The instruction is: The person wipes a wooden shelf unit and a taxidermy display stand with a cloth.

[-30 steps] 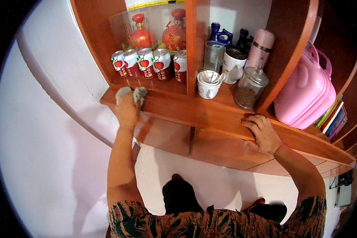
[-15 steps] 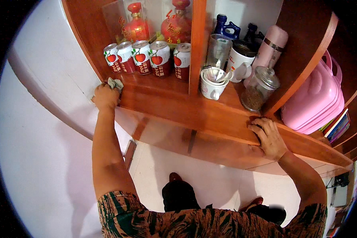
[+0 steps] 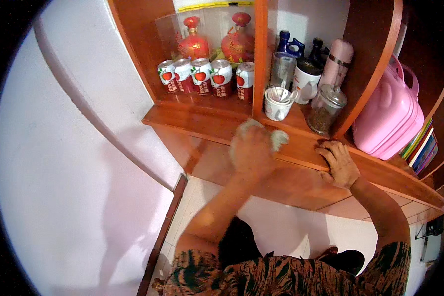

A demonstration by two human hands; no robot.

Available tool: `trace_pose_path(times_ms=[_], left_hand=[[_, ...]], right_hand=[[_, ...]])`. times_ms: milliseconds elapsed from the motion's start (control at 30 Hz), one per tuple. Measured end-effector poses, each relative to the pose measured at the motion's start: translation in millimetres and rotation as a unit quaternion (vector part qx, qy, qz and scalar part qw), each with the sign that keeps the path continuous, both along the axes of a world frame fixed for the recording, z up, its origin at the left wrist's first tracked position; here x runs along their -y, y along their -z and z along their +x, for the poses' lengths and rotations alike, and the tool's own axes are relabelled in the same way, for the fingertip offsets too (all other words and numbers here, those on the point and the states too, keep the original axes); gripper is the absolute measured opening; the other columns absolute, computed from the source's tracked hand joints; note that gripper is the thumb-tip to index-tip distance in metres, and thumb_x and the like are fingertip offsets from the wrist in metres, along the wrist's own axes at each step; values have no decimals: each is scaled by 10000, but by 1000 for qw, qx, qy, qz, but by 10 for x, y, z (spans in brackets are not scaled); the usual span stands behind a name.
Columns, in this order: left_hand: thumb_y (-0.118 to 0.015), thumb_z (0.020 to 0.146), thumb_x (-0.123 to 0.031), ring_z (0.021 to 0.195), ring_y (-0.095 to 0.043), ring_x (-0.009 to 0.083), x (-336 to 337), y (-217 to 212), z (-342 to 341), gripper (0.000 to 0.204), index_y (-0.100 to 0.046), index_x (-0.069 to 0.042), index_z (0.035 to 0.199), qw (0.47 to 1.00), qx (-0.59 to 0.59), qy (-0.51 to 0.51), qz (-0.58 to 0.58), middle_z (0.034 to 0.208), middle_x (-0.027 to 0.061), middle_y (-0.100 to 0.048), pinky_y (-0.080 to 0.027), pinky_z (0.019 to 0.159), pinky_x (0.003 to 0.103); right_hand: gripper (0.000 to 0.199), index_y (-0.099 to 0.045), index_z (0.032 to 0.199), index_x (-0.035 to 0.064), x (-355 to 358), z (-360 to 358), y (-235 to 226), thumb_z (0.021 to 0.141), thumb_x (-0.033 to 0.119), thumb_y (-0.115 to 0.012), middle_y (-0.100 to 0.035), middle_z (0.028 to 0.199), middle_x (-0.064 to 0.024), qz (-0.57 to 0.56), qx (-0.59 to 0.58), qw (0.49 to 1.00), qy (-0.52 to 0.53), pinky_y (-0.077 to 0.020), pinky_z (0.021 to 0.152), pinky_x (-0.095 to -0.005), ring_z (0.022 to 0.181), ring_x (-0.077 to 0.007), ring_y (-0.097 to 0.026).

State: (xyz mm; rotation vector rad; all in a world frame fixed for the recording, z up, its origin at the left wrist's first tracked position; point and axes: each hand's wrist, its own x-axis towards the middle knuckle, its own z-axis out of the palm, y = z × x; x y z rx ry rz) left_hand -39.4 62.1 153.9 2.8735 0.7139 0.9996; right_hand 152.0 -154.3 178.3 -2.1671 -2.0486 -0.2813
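My left hand, smeared by motion, is closed on a pale grey-green cloth and presses it on the brown wooden ledge, below the upright divider. Cloth shows on both sides of the fingers. Farther right, my right hand rests at the ledge's front edge with its fingers spread and slightly bent. It holds nothing that I can see. Closest to it stands a glass jar with dark grains inside. Stacked white cups are behind the left hand, just right of the divider.
Several red-and-white cans line the left compartment, before two red bottles. A white mug, a pink flask and dark blue bottles crowd the right one. Beyond it are a pink case and books.
My left hand has swept right along the ledge with the cloth, from the left wall to below the divider. The view has shifted left; my right hand stays at its place on the ledge.
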Motion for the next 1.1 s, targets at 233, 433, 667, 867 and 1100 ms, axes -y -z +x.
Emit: trace_pose_path(times_ms=[233,433,667,867,1100], left_hand=[[-702,715,-283,1162,-518,271,-822,112,-381,490,-610,-60,1142,994,75,-60,-42,1170,114,-595,-414,976,441],[-687,718,-199,1052,-552,341,-1917,67,-873,414,-619,-27,1088,975,53,-218,8,1086,164,-609,-447,914,427],[-620,795,-238,1138,-518,314,-2505,86,-908,382,-637,-43,1123,922,51,-384,-20,1193,122,-604,-438,948,410],[-581,802,-176,1181,-477,327,-2416,278,-873,379,-623,-3,1136,898,203,-387,49,1242,147,-567,-418,962,414],[-543,908,-169,1056,-532,403,-843,917,-27,415,-480,87,1228,724,624,-187,-225,1147,254,-555,-378,959,498]], right_hand=[[691,-462,1280,79,8,-7,-27,677,254,-750,-447,1269,-141,-1,12,1000,0,-342,1004,-475,1190,-355,-408],[708,-475,1273,88,9,48,10,641,236,-757,-445,1268,-133,1,16,1000,5,-336,1016,-481,1193,-360,-403],[704,-484,1269,98,22,88,11,641,264,-757,-443,1275,-132,-8,-11,1000,2,-333,1018,-484,1192,-366,-402],[659,-473,1279,96,-10,93,25,693,263,-725,-441,1275,-136,-19,-8,1000,5,-331,1019,-484,1193,-362,-402],[671,-464,1297,91,16,88,6,711,298,-717,-438,1279,-139,-4,11,1000,0,-331,1019,-471,1195,-352,-401]])
